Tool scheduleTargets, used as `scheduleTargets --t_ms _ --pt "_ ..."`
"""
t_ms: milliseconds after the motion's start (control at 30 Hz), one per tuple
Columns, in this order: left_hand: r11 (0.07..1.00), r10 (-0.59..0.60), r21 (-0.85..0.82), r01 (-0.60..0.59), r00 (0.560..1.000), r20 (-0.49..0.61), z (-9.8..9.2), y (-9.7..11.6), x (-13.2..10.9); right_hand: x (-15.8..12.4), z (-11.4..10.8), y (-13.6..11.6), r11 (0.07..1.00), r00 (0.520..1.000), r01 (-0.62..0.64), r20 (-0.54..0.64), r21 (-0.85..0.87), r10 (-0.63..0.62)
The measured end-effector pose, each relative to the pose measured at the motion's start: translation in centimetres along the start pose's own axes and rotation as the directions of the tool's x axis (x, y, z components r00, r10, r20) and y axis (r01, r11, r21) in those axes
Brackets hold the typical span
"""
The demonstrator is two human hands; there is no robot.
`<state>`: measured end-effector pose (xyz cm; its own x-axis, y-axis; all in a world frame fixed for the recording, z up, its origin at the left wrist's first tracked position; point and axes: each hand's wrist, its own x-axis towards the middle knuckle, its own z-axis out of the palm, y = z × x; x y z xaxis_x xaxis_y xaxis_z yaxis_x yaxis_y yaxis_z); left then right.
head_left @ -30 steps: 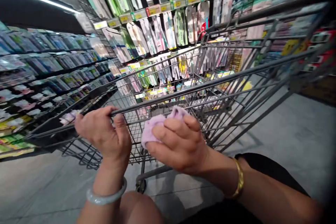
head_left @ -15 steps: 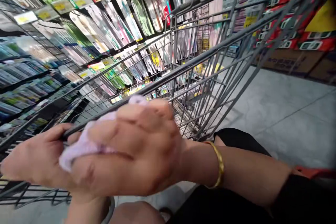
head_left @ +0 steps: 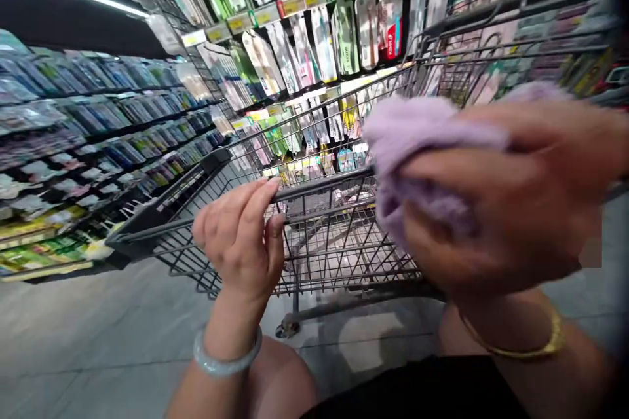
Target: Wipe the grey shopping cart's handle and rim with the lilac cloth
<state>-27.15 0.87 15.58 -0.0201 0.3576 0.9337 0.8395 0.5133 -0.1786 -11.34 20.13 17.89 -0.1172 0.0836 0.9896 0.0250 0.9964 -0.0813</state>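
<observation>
My left hand (head_left: 240, 232), with a pale bangle on its wrist, is wrapped over the top rail of a grey wire shopping cart (head_left: 339, 236). To the right, my right hand (head_left: 506, 203) is closed on a bunched lilac cloth (head_left: 413, 127), held up close to the camera. A gold bangle (head_left: 535, 347) circles the right wrist. The hand and cloth hide part of the cart's rail and side, and motion blurs them a little. Whether the cloth touches the rail, I cannot tell.
Shelves of packaged toothbrushes (head_left: 299, 49) stand just behind the cart. More racks of packets (head_left: 98, 118) run along the left. Below the basket, a caster wheel (head_left: 287, 328) rests on the grey tiled floor (head_left: 98, 334). My knees are close to the cart.
My right hand, earlier at my left hand on the rail with the cloth, has moved right and up with it. The view has swung left, and my left hand still grips the rail.
</observation>
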Motion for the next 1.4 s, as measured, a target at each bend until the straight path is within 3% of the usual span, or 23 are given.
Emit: scheduleTargets --t_ms 100,200,267,333,467,567,667,767,867,933,1067,1167,1267,1400 --pt "0.991 -0.115 0.057 0.119 0.991 -0.073 0.2 -0.4 -0.4 -0.3 0.6 0.7 0.994 0.98 0.064 -0.181 -0.086 -0.078" --pt "0.985 -0.147 0.081 0.153 0.986 -0.078 0.4 -0.8 -0.3 -3.3 3.3 -2.1 0.972 0.968 0.236 -0.085 -0.002 -0.235" --pt "0.984 -0.155 0.076 0.16 0.986 -0.069 0.4 -0.9 -0.1 -5.0 4.8 -4.2 0.915 0.921 0.388 -0.001 0.108 -0.39" --pt "0.987 -0.146 0.056 0.149 0.988 -0.053 0.3 -0.9 0.0 -5.4 5.1 -5.2 0.881 0.896 0.434 0.01 0.19 -0.443" --pt "0.993 -0.117 -0.01 0.117 0.993 -0.026 0.0 -1.1 -0.1 -2.3 2.5 -3.1 0.965 0.977 0.207 -0.089 0.16 -0.195" --pt "0.993 -0.109 -0.039 0.108 0.994 -0.016 -0.2 -1.3 -0.3 0.0 1.2 -0.8 0.995 0.99 0.087 -0.12 0.054 -0.08" --pt "0.993 -0.112 -0.049 0.111 0.994 -0.011 -0.3 -1.2 -0.4 -0.1 2.2 -0.8 0.991 0.99 0.124 -0.077 0.049 -0.12" --pt "0.991 -0.122 -0.056 0.121 0.992 -0.012 -0.4 -1.0 -0.2 -2.2 4.5 -3.0 0.973 0.981 0.185 -0.087 0.135 -0.175" --pt "0.995 -0.096 -0.032 0.095 0.995 -0.029 -0.5 -0.8 0.1 -4.2 6.4 -5.1 0.919 0.944 0.329 -0.084 0.215 -0.318" --pt "0.997 -0.071 -0.014 0.071 0.997 -0.035 -0.7 -0.9 0.1 -4.3 6.2 -5.4 0.887 0.924 0.38 -0.074 0.262 -0.374" --pt "0.999 -0.019 -0.039 0.018 0.999 -0.039 -1.1 -1.9 -0.4 -1.7 2.9 -3.2 0.951 0.978 0.177 -0.157 0.253 -0.14" --pt "0.997 -0.052 0.048 0.059 0.989 -0.137 -1.2 -2.9 -1.0 -0.3 1.6 -1.5 0.979 0.976 0.086 -0.213 0.183 -0.046" --pt "0.974 -0.185 0.103 0.202 0.97 -0.155 -0.9 -3.7 -1.0 -1.5 3.2 -2.1 0.981 0.972 0.162 -0.188 0.106 -0.14" --pt "0.971 -0.227 0.048 0.233 0.968 -0.106 -0.5 -4.0 -0.6 -5.0 6.7 -5.0 0.92 0.946 0.324 -0.056 0.22 -0.319"
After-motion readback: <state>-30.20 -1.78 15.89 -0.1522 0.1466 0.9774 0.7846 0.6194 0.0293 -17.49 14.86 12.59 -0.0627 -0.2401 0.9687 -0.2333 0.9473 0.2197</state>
